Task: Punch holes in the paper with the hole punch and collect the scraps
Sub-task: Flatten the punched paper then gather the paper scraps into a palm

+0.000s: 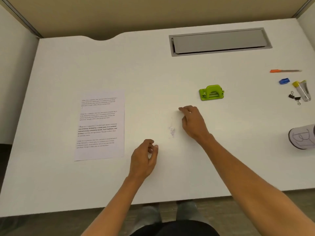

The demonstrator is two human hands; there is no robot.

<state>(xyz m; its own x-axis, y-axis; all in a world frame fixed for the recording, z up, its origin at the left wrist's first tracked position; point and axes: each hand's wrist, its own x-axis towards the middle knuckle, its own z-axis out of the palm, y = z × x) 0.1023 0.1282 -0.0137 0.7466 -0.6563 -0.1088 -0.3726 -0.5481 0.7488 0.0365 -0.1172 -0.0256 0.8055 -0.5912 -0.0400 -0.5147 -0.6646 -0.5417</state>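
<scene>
A printed sheet of paper lies flat on the white desk, left of centre. The green hole punch stands upright to the right of centre, untouched. A faint small heap of paper scraps lies between my hands. My right hand rests palm down just right of the scraps, fingers together and stretched toward the far left, below the punch. My left hand hovers near the desk's front, fingers loosely curled with the thumb near the fingertips; I see nothing in it.
A grey cable hatch is set into the desk's far side. At the right edge lie an orange pen, a blue sharpener, a glue tube, two binder clips and a cylinder with a drawn-on label.
</scene>
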